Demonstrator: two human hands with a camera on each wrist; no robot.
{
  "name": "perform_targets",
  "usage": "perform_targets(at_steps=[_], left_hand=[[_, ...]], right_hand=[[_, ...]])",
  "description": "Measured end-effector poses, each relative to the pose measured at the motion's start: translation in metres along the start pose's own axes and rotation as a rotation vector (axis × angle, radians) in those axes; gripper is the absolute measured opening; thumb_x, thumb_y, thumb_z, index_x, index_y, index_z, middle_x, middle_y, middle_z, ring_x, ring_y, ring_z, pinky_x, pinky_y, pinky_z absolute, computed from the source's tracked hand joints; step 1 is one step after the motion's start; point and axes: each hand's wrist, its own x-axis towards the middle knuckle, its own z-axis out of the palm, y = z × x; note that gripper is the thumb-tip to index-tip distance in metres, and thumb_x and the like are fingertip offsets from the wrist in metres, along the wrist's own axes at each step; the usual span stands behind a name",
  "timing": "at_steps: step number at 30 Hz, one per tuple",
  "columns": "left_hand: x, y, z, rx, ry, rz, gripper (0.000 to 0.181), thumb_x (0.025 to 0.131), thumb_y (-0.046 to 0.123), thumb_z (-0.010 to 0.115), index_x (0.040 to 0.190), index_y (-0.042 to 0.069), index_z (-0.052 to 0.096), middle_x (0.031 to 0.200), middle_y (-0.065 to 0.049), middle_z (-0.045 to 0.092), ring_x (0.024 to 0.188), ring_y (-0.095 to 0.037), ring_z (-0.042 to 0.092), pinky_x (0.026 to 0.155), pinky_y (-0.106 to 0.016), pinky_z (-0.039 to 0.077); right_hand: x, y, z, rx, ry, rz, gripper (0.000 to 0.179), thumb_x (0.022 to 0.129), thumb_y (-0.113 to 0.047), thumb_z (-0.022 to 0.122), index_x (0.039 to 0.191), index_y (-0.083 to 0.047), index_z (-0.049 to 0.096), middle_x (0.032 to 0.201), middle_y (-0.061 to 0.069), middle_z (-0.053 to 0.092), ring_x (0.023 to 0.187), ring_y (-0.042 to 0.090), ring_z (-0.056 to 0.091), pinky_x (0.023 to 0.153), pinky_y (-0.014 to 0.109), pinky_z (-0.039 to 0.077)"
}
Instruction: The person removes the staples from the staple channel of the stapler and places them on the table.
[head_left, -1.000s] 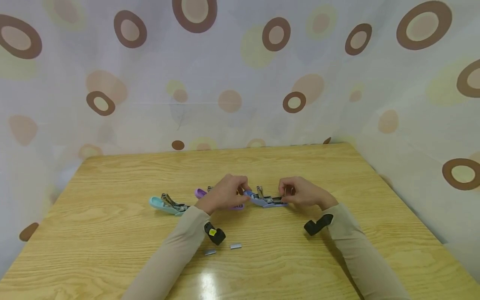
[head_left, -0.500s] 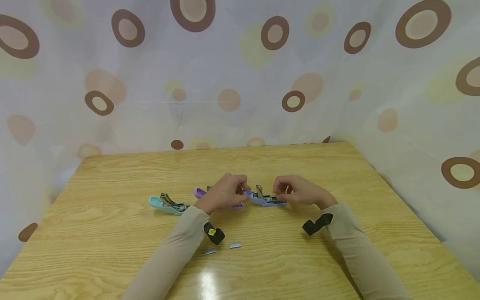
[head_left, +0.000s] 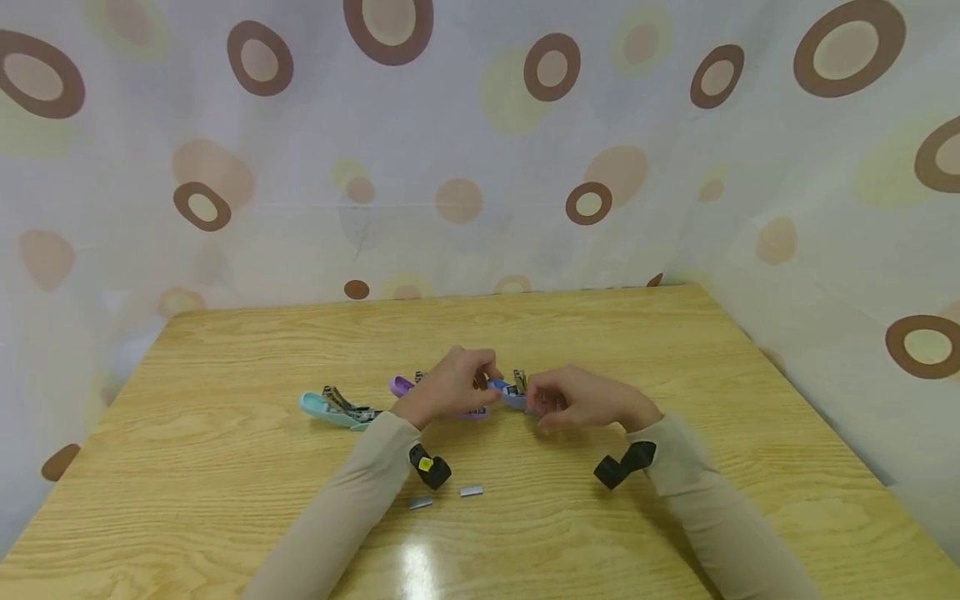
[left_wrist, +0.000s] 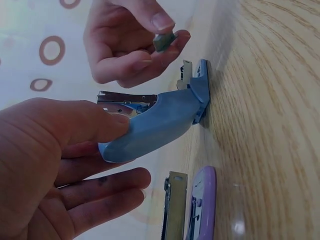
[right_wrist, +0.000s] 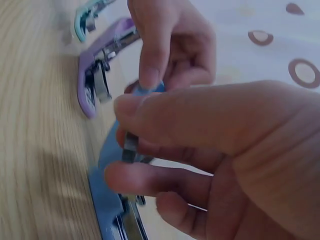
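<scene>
A blue stapler (left_wrist: pixel 155 125) lies opened out on the table, its cover tilted up and its metal magazine exposed. My left hand (head_left: pixel 453 385) pinches the end of that cover between thumb and fingers. My right hand (head_left: pixel 585 396) is over the stapler's other end, hiding much of it in the head view. Between its thumb and fingers it pinches a short strip of staples (left_wrist: pixel 162 42), held just above the stapler's base. To the left, partly behind my left hand, is an opened purple stapler (right_wrist: pixel 86 75).
An opened teal stapler (head_left: pixel 318 407) lies further left on the wooden table (head_left: pixel 600 542). Two grey staple strips, a right one (head_left: pixel 471 491) and a left one (head_left: pixel 420 502), lie nearer the front. A patterned curtain (head_left: pixel 465 250) hangs behind the table.
My right hand has moved left and slightly nearer, from the far end of the blue stapler to over its middle. My left hand keeps its hold on the cover.
</scene>
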Motion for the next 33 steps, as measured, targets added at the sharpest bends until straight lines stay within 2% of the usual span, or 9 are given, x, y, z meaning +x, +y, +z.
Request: perform_targets(at_steps=[8, 17, 24, 30, 33], left_hand=[[-0.001, -0.001, 0.0, -0.009, -0.007, -0.007, 0.011, 0.083, 0.006, 0.071, 0.088, 0.004, 0.062, 0.09, -0.007, 0.072, 0.075, -0.012, 0.065, 0.066, -0.018, 0.052], [-0.001, -0.003, 0.0, -0.009, -0.011, 0.009, 0.01, 0.084, 0.007, 0.07, 0.088, 0.005, 0.061, 0.091, -0.008, 0.072, 0.076, -0.014, 0.067, 0.066, -0.019, 0.053], [-0.001, -0.003, -0.001, -0.014, -0.013, 0.007, 0.01, 0.084, 0.007, 0.07, 0.088, 0.005, 0.061, 0.092, -0.008, 0.071, 0.078, -0.016, 0.067, 0.066, -0.02, 0.053], [-0.002, -0.005, 0.0, -0.012, -0.019, 0.017, 0.01, 0.085, 0.007, 0.069, 0.09, 0.006, 0.06, 0.091, -0.006, 0.07, 0.078, -0.015, 0.066, 0.067, -0.019, 0.052], [-0.001, -0.005, 0.0, -0.016, -0.025, 0.027, 0.009, 0.085, 0.007, 0.068, 0.09, 0.005, 0.06, 0.095, -0.008, 0.07, 0.081, -0.017, 0.067, 0.07, -0.024, 0.054]], right_hand=[[0.012, -0.02, 0.017, -0.125, -0.049, 0.007, 0.016, 0.081, -0.002, 0.074, 0.086, -0.012, 0.063, 0.079, -0.006, 0.06, 0.071, 0.001, 0.052, 0.064, 0.022, 0.049], [0.024, -0.03, 0.037, -0.157, -0.13, -0.026, 0.011, 0.082, -0.002, 0.071, 0.089, -0.007, 0.065, 0.078, -0.002, 0.061, 0.068, -0.003, 0.049, 0.063, 0.016, 0.047], [0.029, -0.032, 0.049, -0.193, -0.195, -0.007, 0.015, 0.08, -0.001, 0.069, 0.087, -0.011, 0.06, 0.077, -0.006, 0.056, 0.067, -0.002, 0.046, 0.062, 0.014, 0.042], [0.031, -0.035, 0.053, -0.204, -0.211, 0.004, 0.015, 0.079, -0.001, 0.069, 0.083, -0.011, 0.059, 0.073, -0.006, 0.054, 0.064, -0.003, 0.045, 0.061, 0.013, 0.04], [0.03, -0.035, 0.053, -0.209, -0.211, 0.01, 0.015, 0.08, -0.003, 0.071, 0.084, -0.011, 0.059, 0.073, -0.006, 0.054, 0.064, -0.002, 0.045, 0.061, 0.013, 0.04]])
